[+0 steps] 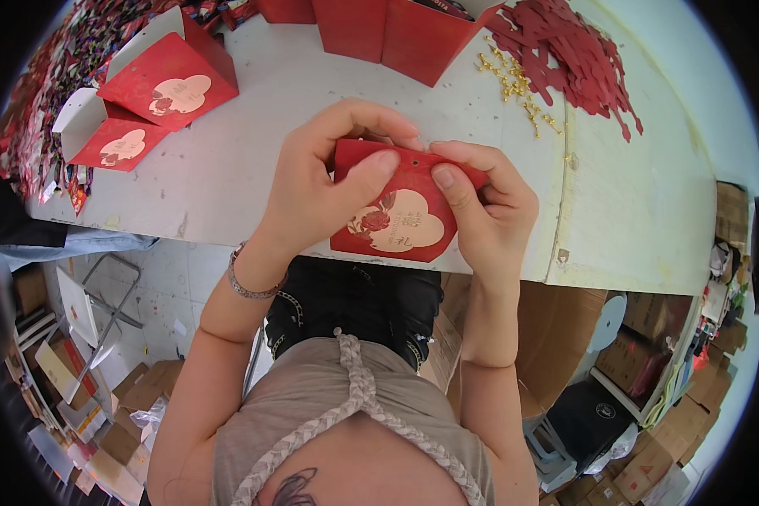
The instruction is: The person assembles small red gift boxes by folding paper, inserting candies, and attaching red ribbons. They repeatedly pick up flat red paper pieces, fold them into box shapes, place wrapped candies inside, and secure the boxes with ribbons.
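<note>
Between my two hands, at the table's near edge, is a red gift box [354,239] with a pale flower-shaped patch and a rose printed on its front. My left hand [333,173] grips its upper left part, thumb on the front and fingers behind the top edge. On the upper right, my right hand [489,198] pinches the rim in the same way, its thumb close to a small hole near the top. Both hands' fingertips meet along the closed-up top edge. What lies behind the box is hidden.
Two open red boxes [177,93] lie at the left beside a heap of small wrapped packets [46,93]. More red boxes [354,38] stand at the back. Gold fasteners [519,84] and a pile of dark red strips [565,63] lie on the white table [632,211] at back right.
</note>
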Available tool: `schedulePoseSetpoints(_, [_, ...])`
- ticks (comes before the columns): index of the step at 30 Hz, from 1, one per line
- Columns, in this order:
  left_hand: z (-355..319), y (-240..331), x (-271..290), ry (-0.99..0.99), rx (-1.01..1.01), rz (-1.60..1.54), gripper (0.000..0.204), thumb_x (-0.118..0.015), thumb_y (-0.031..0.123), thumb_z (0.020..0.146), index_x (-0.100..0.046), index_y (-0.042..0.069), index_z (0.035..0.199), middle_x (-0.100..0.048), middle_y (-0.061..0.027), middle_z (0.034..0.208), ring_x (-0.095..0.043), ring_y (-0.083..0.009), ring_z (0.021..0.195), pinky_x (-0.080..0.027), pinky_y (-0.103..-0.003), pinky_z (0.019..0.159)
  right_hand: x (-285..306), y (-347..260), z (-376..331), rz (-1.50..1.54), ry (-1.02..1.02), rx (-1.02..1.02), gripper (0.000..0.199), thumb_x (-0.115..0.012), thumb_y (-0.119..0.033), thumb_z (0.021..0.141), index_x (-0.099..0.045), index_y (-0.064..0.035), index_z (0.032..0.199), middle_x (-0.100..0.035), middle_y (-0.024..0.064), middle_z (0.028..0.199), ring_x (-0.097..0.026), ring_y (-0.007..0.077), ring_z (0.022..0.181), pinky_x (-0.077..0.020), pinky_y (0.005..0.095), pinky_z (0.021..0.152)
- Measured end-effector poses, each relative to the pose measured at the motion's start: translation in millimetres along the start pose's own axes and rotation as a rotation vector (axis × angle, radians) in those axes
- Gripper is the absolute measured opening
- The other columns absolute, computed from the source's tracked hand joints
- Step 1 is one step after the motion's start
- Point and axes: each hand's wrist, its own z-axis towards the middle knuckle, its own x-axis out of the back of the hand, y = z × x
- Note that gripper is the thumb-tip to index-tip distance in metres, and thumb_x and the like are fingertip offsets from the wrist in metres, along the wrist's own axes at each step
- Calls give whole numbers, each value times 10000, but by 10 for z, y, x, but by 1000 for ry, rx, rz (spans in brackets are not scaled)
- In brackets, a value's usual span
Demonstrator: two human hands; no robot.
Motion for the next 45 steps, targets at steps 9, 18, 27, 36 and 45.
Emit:
schedulePoseSetpoints(9, [-50, -27, 163, -144, -279, 519, 150, -708, 35, 712, -658, 22, 853, -642, -84, 803, -605, -182, 780, -461, -271, 704, 29, 80, -80, -254, 84, 164, 119, -707, -37, 769, -681, -18, 883, -673, 89, 822, -628, 153, 715, -498, 238, 659])
schedulePoseSetpoints(18, [-202, -64, -294, 265, -193, 466, 357, -654, 110, 827, -560, -5, 1152, -562, -122, 1161, -553, -243, 1031, -426, -332, 913, -342, 271, 4, -562, 70, 656, 198, -672, -41, 749, -633, 36, 927, -638, 187, 971, -583, 333, 1013, -515, 404, 804])
schedulePoseSetpoints(27, [127, -244, 19, 202, -213, 385, 118, -619, -81, 792, -629, -29, 898, -658, -107, 912, -609, -136, 827, -478, -231, 747, 1127, 458, 2030, -971, 109, 311, 204, -632, -137, 767, -695, -45, 937, -665, 162, 831, -642, 247, 822, -506, 339, 753])
schedulePoseSetpoints(36, [240, -143, 65, 39, -172, 342, 80, -607, -51, 818, -607, -27, 894, -654, -121, 924, -621, -158, 843, -481, -245, 767, 1606, 366, 2186, -836, 159, 97, 234, -686, -191, 739, -701, -58, 932, -679, 144, 836, -620, 253, 873, -495, 359, 770])
schedulePoseSetpoints(45, [284, -145, 77, -140, -374, 436, 139, -569, -64, 813, -615, -10, 932, -651, -154, 960, -635, -215, 809, -495, -268, 692, 469, -663, 519, -1373, -381, 754, 102, -655, -139, 608, -596, -116, 687, -433, -5, 588, -459, 153, 572, -345, 302, 559])
